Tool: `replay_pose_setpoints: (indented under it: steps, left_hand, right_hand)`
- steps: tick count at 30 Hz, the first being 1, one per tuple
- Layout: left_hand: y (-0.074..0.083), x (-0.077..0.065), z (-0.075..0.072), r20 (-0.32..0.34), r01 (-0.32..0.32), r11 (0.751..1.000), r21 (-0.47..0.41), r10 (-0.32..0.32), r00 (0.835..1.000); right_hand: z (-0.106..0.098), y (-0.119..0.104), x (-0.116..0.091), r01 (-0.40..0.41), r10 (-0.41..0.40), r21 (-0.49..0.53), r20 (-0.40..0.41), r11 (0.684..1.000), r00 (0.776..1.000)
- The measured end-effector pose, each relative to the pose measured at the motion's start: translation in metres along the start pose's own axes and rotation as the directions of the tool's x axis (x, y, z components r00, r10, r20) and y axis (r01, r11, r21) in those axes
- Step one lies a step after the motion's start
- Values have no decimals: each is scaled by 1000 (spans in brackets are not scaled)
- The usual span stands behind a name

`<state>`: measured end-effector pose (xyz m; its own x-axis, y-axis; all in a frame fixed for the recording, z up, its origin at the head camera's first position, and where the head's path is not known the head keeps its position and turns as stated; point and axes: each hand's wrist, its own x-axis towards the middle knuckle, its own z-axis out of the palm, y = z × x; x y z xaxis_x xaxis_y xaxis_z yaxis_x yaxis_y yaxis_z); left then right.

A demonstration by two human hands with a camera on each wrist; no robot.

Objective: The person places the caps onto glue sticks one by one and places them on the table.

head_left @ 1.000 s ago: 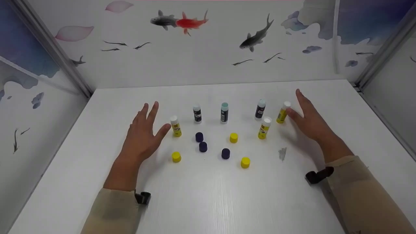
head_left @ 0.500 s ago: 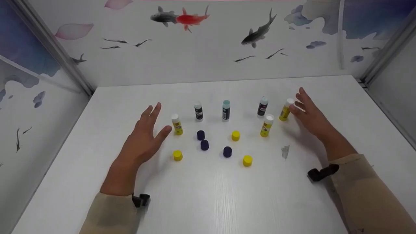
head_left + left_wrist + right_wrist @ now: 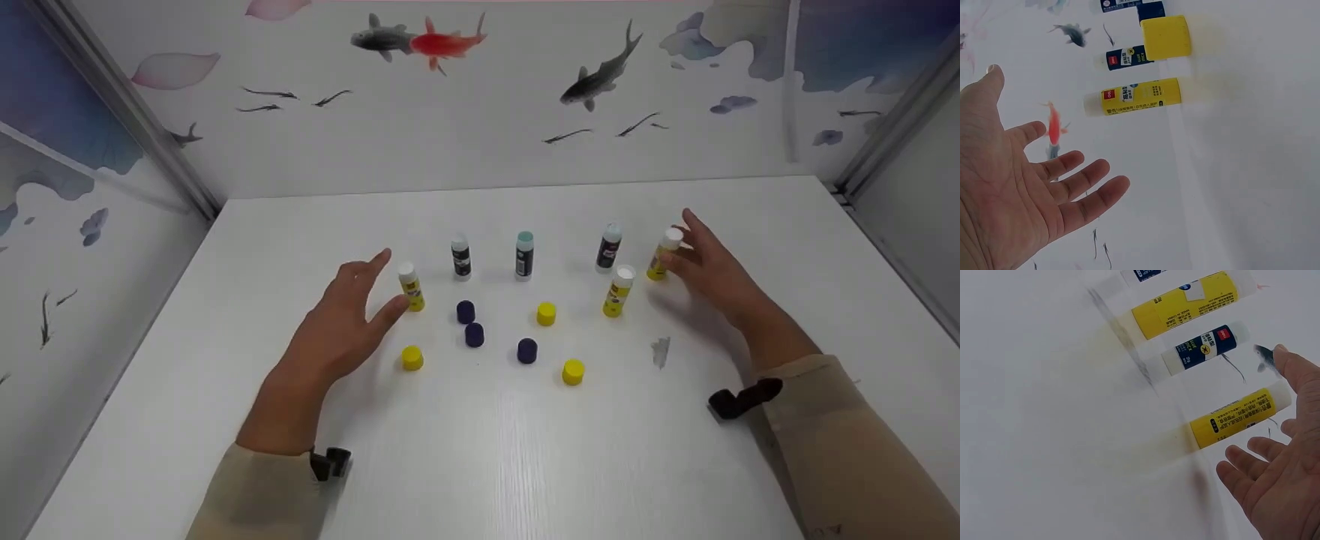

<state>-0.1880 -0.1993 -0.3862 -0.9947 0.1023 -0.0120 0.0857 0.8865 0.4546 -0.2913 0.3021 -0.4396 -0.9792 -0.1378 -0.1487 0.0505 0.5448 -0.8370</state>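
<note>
My left hand hovers beside the leftmost yellow glue stick, thumb spread from the bent fingers. In the left wrist view that yellow glue stick stands clear of the fingers. At the right, my right hand is around the rightmost yellow glue stick, thumb in front and fingers behind. The right wrist view has this yellow glue stick between thumb and fingers, with gaps visible. All the glue sticks stand upright with their caps off. A third yellow glue stick is left of my right hand.
Three navy glue sticks, left, middle and right, stand farther back. Three yellow caps, one at front right, and three navy caps, one central, lie nearer. A fish-patterned wall bounds the white table.
My left hand has moved right towards the leftmost yellow glue stick and its fingers have bent. My right hand's thumb and fingers have come around the rightmost one. The view has shifted slightly.
</note>
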Motion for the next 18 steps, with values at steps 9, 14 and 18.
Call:
replay_pose_setpoints:
  steps: [9, 14, 18]
  left_hand:
    - [5, 0, 4, 92, 3, 1000, -5, -2, 996]
    - [7, 0, 8, 122, -10, 1000, -12, 11, 992]
    - [7, 0, 11, 148, -2, 1000, -17, 5, 989]
  right_hand:
    - [1, 1, 3, -16, 15, 60, 16, 998, 1000]
    - [1, 0, 2, -14, 13, 59, 9, 998, 1000]
    - [2, 0, 1, -20, 20, 48, 7, 999, 1000]
